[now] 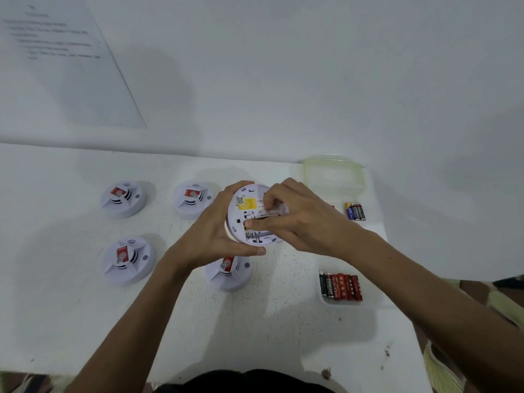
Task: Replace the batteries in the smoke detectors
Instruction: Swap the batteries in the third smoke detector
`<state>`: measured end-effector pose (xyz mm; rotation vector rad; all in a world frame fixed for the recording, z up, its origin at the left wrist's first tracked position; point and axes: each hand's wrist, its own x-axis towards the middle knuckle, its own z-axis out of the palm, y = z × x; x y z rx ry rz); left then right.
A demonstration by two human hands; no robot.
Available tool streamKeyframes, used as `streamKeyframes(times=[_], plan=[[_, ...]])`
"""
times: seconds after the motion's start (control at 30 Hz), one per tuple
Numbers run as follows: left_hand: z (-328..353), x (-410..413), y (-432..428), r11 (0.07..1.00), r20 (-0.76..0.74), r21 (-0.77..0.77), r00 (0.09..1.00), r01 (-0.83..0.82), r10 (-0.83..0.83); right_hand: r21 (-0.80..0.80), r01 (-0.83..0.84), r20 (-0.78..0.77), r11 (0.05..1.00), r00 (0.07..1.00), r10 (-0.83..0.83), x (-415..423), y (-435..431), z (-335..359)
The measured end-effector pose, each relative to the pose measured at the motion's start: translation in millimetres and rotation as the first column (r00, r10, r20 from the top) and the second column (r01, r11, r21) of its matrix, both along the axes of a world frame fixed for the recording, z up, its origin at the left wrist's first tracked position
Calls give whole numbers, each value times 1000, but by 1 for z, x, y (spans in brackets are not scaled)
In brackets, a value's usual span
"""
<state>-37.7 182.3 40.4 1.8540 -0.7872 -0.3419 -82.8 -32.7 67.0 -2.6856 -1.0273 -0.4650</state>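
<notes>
**Seemingly mid-swap on one detector, four more waiting**

Only one unit is being worked on. The left hand [215, 231] holds the detector [246, 205] back-side up above the middle of the tabletop [255, 330], toward its far edge, fingers and thumb wrapped round the rim. The right hand [297, 214] reaches into the open bay, its curled fingers and thumb pinching what looks like a battery [273, 211]. I cannot tell whether that battery is going in or coming out.

The other detectors [122, 200], four in all, sit face up on the left half and middle of the tabletop, apart from one another. Nothing shows whether any of them has fresh batteries yet.

Near the right edge a tray [323, 299] holds a row of cells [340, 286], and a few loose cells [355, 211] lie toward the far right corner, just beside a clear box [333, 165]. Which lot is new and which is spent cannot be told.

My judgement is that most of the task is left: this swap needs finishing, the detector needs closing, and possibly four more follow.
</notes>
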Motion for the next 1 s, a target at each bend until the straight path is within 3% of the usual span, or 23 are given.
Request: streamKeyframes(times=[0.07,0.17,0.23,0.3,0.37,0.43,0.57,0.8,1.0], plan=[[-1,1,0,1000,2,-10,1000,5,-5,27,21,3,999,1000,-21,-4,-1,-3],[-1,4,1,1000,7,-6,1000,5,-5,291,103,-109,951,991,-74,-12,-6,-5],[-2,7,4,1000,13,-2,1000,-2,2,426,233,-142,874,972,-189,-10,-19,-7],[-4,9,6,1000,18,2,1000,-5,5,443,404,-208,800,915,-347,-5,-45,-14],[-7,10,7,1000,7,-1,1000,-11,11,290,605,-328,741,791,-517,1,-78,-25],[-9,10,8,1000,0,-4,1000,-22,22,19,721,-441,693,627,-642,5,-107,-38],[-12,11,5,999,10,27,1000,-28,28,-312,727,-531,611,400,-747,19,-139,-66],[-14,12,5,996,33,75,998,-49,47,-489,687,-437,538,341,-832,40,-150,-80],[-15,13,7,996,20,56,998,-67,66,-403,701,-515,589,358,-779,40,-148,-76]])
